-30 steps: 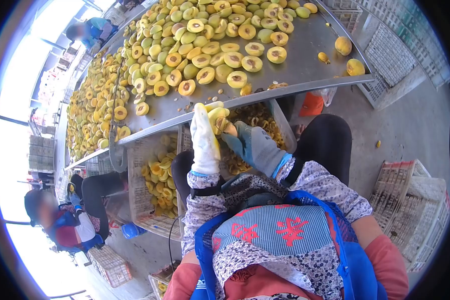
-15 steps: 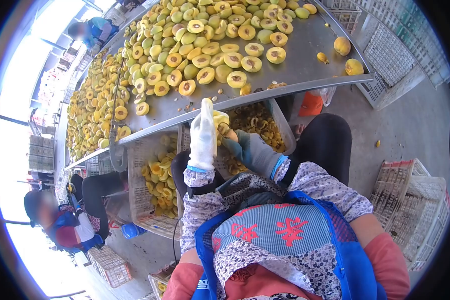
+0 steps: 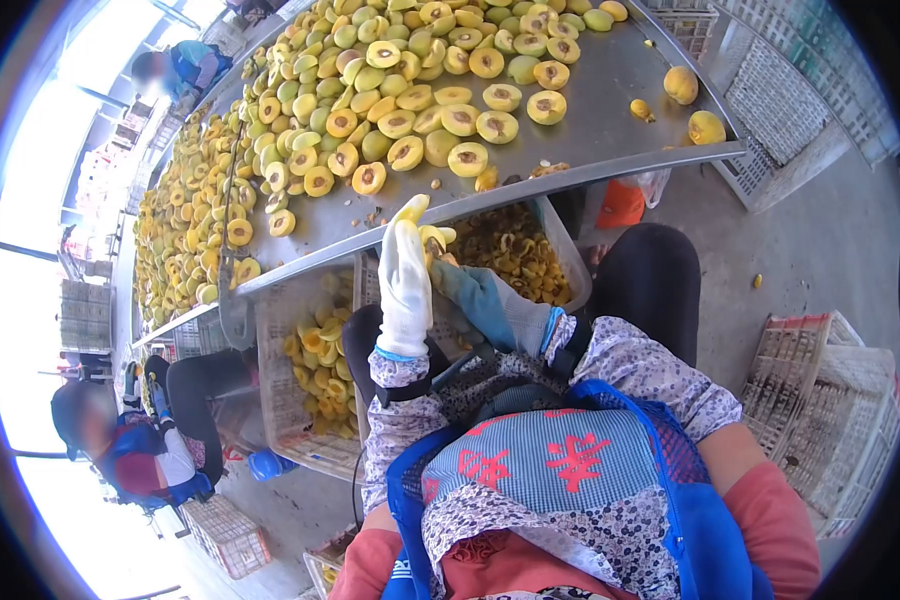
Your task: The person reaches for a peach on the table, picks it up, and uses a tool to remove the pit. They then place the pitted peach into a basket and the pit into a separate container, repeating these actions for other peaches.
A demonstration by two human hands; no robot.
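My left hand (image 3: 405,285), in a white glove with yellow-stained fingertips, is raised at the table's front edge. Its fingers close around a yellow peach half (image 3: 436,237), partly hidden by the glove. Against that fruit, from the right, presses my right hand (image 3: 485,300) in a blue-grey glove. The right fingers are curled, and I cannot make out what they grip. Just beyond the hands, many halved peaches (image 3: 405,152), some with brown pit hollows showing, lie on the metal table (image 3: 610,115).
Below the table edge stand a bin (image 3: 570,262) of peel-like scraps and a crate (image 3: 282,385) of peach pieces. Stacked crates (image 3: 820,410) are at right. A seated person (image 3: 135,440) works at left; another person (image 3: 185,70) is at the far side. Whole peaches (image 3: 705,127) lie at the table's right corner.
Both hands stay together at the fruit. The left fingers have tilted slightly, and the right hand has turned and shifted a little up and left against the fruit.
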